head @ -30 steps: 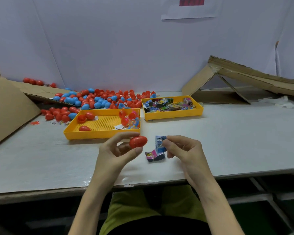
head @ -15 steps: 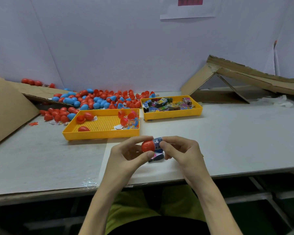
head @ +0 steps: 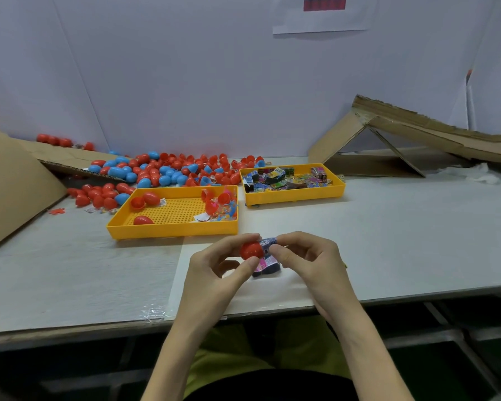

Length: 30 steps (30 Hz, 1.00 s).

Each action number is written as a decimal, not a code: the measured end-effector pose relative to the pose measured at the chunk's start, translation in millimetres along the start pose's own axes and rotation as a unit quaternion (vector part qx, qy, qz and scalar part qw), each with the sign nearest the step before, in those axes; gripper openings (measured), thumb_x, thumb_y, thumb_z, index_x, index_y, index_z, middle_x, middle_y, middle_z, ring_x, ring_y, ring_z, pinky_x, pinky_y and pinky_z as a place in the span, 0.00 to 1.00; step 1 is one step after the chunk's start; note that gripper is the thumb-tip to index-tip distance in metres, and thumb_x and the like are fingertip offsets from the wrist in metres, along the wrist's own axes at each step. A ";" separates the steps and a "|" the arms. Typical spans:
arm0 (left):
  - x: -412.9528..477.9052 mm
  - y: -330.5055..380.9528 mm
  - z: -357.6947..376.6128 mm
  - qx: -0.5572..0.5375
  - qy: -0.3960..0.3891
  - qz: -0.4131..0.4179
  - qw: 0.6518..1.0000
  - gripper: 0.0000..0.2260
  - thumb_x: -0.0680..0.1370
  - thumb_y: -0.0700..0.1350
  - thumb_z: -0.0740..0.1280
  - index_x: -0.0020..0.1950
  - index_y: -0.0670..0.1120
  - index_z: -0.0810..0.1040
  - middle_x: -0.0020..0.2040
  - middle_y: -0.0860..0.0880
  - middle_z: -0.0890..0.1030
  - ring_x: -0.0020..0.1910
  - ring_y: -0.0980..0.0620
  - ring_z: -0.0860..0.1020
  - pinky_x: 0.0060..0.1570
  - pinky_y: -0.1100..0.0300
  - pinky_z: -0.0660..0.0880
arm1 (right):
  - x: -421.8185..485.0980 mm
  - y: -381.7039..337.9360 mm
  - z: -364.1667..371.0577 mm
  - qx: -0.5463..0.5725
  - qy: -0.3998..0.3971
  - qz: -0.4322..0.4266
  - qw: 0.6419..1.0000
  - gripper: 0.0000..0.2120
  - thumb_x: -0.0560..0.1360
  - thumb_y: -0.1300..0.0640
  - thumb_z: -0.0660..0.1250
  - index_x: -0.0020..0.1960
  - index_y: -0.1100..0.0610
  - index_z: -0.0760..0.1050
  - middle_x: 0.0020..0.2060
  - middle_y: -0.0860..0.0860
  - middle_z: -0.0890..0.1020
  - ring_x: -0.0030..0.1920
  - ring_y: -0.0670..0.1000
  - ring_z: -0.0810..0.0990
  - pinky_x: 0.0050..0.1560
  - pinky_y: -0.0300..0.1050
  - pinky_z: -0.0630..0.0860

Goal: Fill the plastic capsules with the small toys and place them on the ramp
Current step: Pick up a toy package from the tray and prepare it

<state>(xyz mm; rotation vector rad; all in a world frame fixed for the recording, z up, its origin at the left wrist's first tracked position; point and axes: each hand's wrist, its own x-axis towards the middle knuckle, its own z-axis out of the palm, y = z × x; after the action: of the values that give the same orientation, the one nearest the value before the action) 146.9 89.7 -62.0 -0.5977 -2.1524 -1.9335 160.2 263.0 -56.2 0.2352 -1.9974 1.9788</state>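
Red glossy plastic capsule [head: 251,250], rounded egg shape, pinched in left hand [head: 214,273] grip, just in front of perforated yellow tray [head: 171,230]. Right hand [head: 310,261] grip pinches crinkly printed toy packet [head: 269,243], touching capsule. Second packet [head: 268,268] lies on matte grey tabletop [head: 388,241] beneath. Corrugated cardboard ramp [head: 417,125] well right of tray.

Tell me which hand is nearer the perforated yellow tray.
Left. The left hand, holding the red capsule, sits just in front of the front right corner of the perforated yellow tray; the right hand lies further right, past that corner.
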 end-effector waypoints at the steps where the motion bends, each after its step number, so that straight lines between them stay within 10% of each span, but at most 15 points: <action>1: 0.0 -0.8 0.1 0.003 0.002 0.000 1.000 0.13 0.74 0.42 0.74 0.57 0.55 0.84 0.51 0.58 0.85 0.54 0.53 0.83 0.50 0.60 0.81 | 0.3 0.3 -0.4 0.004 -0.006 0.004 1.000 0.04 0.70 0.52 0.75 0.41 0.43 0.85 0.36 0.44 0.85 0.38 0.41 0.81 0.41 0.32 0.76; 30: -0.1 -4.1 1.8 0.045 0.017 0.019 0.999 0.14 0.71 0.41 0.77 0.54 0.54 0.84 0.48 0.58 0.85 0.51 0.53 0.83 0.46 0.60 0.81 | 8.0 7.8 -9.3 0.062 -0.119 0.072 0.988 0.13 0.72 0.53 0.70 0.49 0.62 0.84 0.43 0.54 0.84 0.48 0.50 0.81 0.50 0.44 0.78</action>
<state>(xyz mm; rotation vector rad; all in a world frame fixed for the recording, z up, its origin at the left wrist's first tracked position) 145.4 91.2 -66.0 -0.5823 -2.1788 -1.8023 151.1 273.4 -61.0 0.3823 -2.0881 2.2633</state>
